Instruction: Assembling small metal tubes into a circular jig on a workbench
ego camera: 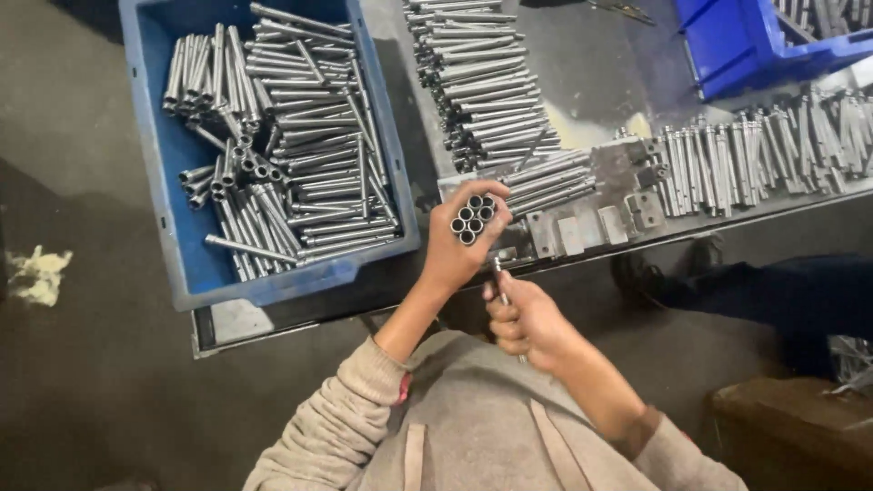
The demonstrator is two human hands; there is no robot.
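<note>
My left hand [455,250] grips a bundle of several short metal tubes [472,217], their open ends facing up toward me. It hovers at the front edge of the metal workbench [591,91]. Just below it, my right hand [526,320] is closed around a single thin metal rod [501,280] that points up toward the bundle. A blue plastic crate [186,264] heaped with similar metal tubes [291,145] sits to the left of my left hand.
Rows of metal tubes [482,82] lie stacked on the workbench, and more [764,150] line its right side. Small metal fixture blocks [627,195] sit on the bench edge. A second blue crate [737,45] stands top right. A dark shoe [646,273] rests on the floor.
</note>
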